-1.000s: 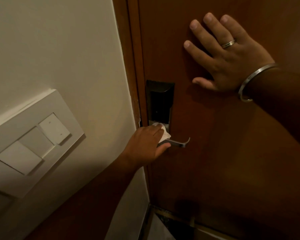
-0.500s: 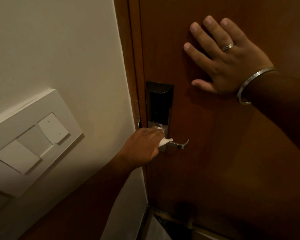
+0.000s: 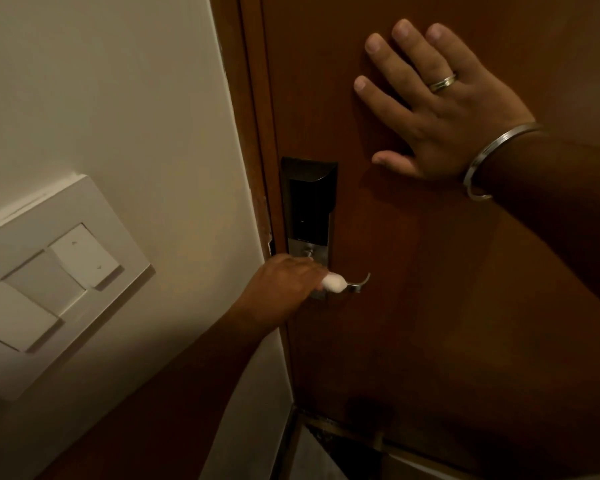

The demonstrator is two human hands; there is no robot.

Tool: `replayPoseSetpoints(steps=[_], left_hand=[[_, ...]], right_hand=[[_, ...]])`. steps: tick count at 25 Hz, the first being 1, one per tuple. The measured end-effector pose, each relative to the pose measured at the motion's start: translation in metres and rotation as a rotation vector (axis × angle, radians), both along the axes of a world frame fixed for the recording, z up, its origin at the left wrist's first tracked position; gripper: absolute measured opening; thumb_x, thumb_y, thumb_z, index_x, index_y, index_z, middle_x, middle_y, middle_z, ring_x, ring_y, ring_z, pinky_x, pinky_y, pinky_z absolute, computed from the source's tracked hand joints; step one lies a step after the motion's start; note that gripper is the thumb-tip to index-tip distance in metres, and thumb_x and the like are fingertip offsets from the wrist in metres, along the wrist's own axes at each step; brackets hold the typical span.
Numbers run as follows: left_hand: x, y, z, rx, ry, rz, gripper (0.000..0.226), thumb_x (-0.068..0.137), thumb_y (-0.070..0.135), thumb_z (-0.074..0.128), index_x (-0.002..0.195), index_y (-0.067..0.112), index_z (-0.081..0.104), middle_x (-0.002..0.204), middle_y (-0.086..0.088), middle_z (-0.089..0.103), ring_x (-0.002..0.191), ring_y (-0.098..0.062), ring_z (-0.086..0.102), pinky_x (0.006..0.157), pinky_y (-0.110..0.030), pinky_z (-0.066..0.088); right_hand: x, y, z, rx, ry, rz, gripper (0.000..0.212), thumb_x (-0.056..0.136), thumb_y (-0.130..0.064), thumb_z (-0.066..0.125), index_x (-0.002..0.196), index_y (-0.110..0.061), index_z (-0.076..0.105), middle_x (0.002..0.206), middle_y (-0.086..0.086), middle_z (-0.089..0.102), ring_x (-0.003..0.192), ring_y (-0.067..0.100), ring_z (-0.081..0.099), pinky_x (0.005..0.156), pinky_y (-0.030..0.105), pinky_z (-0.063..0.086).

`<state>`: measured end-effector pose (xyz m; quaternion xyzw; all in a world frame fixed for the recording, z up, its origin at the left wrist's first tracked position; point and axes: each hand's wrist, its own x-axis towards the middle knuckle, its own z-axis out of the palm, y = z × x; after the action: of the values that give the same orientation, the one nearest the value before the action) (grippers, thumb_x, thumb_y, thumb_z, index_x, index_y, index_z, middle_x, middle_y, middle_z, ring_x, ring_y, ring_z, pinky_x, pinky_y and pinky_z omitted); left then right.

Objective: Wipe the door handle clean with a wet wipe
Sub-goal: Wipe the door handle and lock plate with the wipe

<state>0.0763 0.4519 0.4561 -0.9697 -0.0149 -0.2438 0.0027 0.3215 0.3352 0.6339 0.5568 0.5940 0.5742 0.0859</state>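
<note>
A silver lever door handle juts right from a dark electronic lock plate on the brown wooden door. My left hand is wrapped around the handle's inner part, with a white wet wipe bunched between its fingers and the metal. Only the handle's hooked tip shows past the wipe. My right hand, wearing a ring and a steel bangle, lies flat against the door above the lock, fingers spread.
A cream wall fills the left, carrying a white switch panel with several rocker switches. The brown door frame separates wall and door. A strip of floor shows at the door's foot.
My left hand has slid the wipe to the right along the handle, covering more of the lever. My right hand stays pressed on the door.
</note>
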Motion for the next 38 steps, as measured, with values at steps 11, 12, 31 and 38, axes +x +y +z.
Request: replayPoseSetpoints(steps=[11,12,31,38], left_hand=[[-0.025,0.012,-0.02,-0.038,-0.236,0.086,0.028,0.084,0.015,0.058,0.112,0.01,0.059,0.099,-0.015,0.073,0.09,-0.025,0.069,0.083,-0.034,0.054],[-0.025,0.013,-0.019,-0.02,-0.267,0.114,0.03,0.084,0.014,0.059,0.114,0.008,0.058,0.099,-0.016,0.072,0.09,-0.025,0.069,0.085,-0.03,0.051],[-0.003,0.017,0.006,0.058,0.135,0.147,0.043,0.069,0.012,0.082,0.108,0.004,0.067,0.112,-0.017,0.069,0.1,-0.031,0.066,0.085,-0.042,0.053],[-0.014,0.02,-0.009,-0.245,0.005,0.29,0.034,0.092,0.024,0.06,0.125,0.014,0.058,0.105,-0.009,0.071,0.088,-0.02,0.066,0.077,-0.032,0.051]], right_hand=[[0.001,0.002,-0.002,0.005,-0.01,-0.003,0.085,0.1,-0.065,0.022,0.162,-0.008,0.014,0.166,0.026,0.005,0.153,0.046,0.01,0.123,0.055,0.006],[0.001,0.002,-0.002,0.002,-0.004,-0.005,0.085,0.1,-0.066,0.022,0.162,-0.008,0.014,0.167,0.026,0.005,0.153,0.045,0.009,0.123,0.055,0.005],[0.002,0.001,-0.002,0.016,-0.038,-0.01,0.086,0.1,-0.066,0.022,0.162,-0.007,0.016,0.166,0.027,0.008,0.152,0.046,0.012,0.123,0.054,0.006],[0.002,0.001,-0.002,0.003,-0.012,0.01,0.085,0.1,-0.066,0.02,0.162,-0.008,0.014,0.166,0.026,0.005,0.153,0.046,0.009,0.123,0.052,-0.001]])
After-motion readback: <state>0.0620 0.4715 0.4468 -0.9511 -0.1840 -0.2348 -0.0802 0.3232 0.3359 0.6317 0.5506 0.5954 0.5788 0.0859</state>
